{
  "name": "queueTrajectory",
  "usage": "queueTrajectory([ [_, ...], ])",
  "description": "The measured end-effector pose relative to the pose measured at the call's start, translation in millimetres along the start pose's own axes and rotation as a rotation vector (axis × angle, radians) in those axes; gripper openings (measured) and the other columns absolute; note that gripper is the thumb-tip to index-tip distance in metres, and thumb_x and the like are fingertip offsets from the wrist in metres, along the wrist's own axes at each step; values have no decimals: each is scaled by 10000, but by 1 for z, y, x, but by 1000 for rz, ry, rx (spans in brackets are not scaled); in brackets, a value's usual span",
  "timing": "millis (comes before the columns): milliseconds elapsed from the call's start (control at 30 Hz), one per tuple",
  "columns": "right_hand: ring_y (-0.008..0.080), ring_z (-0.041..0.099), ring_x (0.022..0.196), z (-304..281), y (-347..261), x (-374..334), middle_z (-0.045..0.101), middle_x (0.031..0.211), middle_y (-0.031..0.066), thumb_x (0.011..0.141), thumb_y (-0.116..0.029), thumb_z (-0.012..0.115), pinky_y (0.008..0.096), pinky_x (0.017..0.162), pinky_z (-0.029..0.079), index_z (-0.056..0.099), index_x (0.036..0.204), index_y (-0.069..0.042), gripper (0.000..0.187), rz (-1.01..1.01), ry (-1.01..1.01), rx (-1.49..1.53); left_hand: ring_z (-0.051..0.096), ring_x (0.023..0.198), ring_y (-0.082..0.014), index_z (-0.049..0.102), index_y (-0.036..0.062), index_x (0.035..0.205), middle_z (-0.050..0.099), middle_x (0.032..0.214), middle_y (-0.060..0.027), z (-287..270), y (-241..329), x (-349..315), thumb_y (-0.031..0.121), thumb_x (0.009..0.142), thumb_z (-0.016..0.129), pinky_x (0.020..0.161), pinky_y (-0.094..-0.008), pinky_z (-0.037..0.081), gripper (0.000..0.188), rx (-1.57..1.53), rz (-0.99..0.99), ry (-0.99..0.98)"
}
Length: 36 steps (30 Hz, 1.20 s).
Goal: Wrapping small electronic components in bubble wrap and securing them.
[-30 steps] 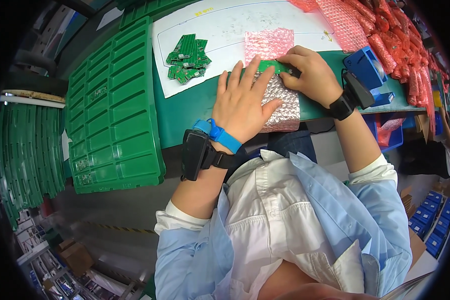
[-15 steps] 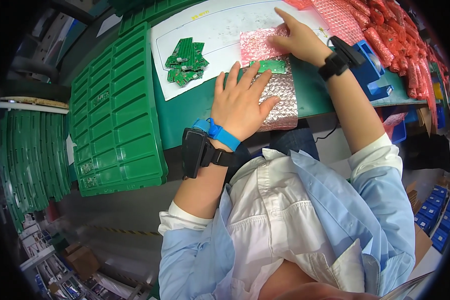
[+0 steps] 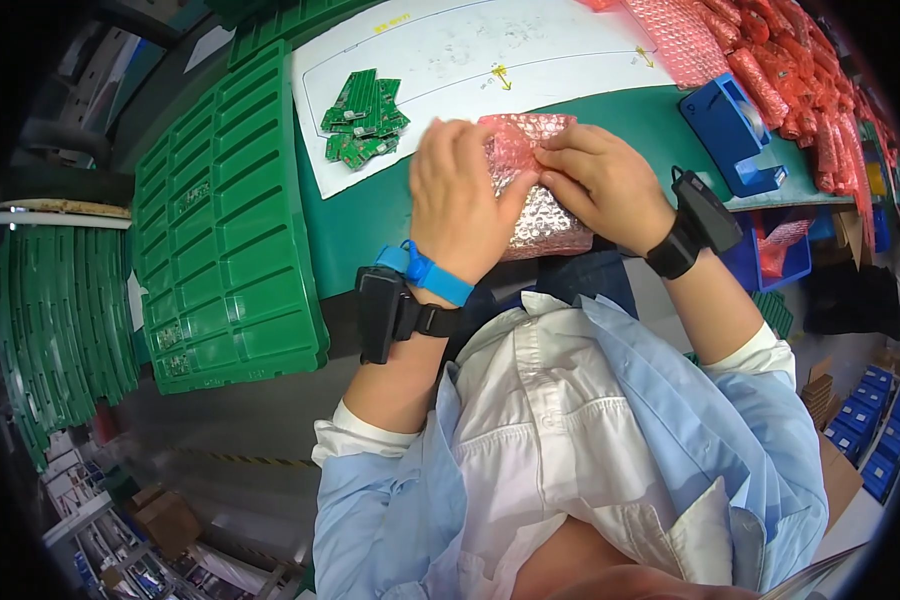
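Grey workshop floor (image 3: 220, 420): spreads below the bench at the left, crossed by a yellow-and-black striped line.
Stacked green plastic trays (image 3: 65, 310): stand at the far left.
Large green ribbed plastic tray (image 3: 232, 235): lies tilted beside the bench's left end, with long narrow compartments.
Green tabletop (image 3: 360, 235): carries a flat white sheet (image 3: 435, 55) marked with lines and yellow arrows.
Green rectangular circuit boards (image 3: 365, 115): overlap in a loose pile on the sheet's left part.
Left hand (image 3: 462, 205): mostly open, fingers long and close together, thumb spread onto the wrap; fingertips blurred.
Pink-and-silver bubble wrap (image 3: 548, 225): sits folded between both hands, near the table's front edge.
Right hand (image 3: 618, 190): nearly closed, thumb and fingers pinching the wrap's folded pink layer.
Blue plastic tape dispenser (image 3: 725, 130): stands just right of that hand.
Red bubble-wrapped bundles (image 3: 805, 110): heap at the far right.
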State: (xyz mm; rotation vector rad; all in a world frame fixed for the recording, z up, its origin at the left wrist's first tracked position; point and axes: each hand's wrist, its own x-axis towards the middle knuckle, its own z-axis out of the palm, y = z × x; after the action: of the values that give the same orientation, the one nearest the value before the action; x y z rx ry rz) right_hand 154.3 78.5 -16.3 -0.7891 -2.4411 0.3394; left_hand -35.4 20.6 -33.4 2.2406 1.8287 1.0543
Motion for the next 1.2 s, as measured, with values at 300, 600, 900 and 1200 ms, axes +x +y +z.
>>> queueTrajectory([
  [300,313,639,930,-8,17,-3,664,1030,134,839,-80,676,379,814,519,698,1010,13,196,-73,-11,129,524,1175,-331,597,18,1177,595,1173,-136,7,10,2,268,820,718,985,-442,429,452,-90,164,-135],
  [600,242,641,848,-3,38,13,664,970,124,887,-57,648,322,762,513,674,1040,13,171,29,77,65,542,1137,-297,593,-7,1164,594,1160,-122,6,35,-12,250,800,725,944,-414,445,464,49,127,-59],
  [900,137,594,758,-5,24,22,619,831,74,899,-73,664,267,687,486,634,996,20,138,420,-128,614,500,1220,-305,569,-18,1236,570,1286,-137,3,40,-35,309,812,732,1004,-452,396,560,145,113,-50],
  [1200,161,588,756,0,4,31,606,826,88,874,-76,687,267,669,472,646,1012,-7,160,495,-54,203,486,1243,-322,560,-29,1246,559,1309,-162,6,39,-27,404,794,740,1027,-462,377,652,114,90,-22],
])
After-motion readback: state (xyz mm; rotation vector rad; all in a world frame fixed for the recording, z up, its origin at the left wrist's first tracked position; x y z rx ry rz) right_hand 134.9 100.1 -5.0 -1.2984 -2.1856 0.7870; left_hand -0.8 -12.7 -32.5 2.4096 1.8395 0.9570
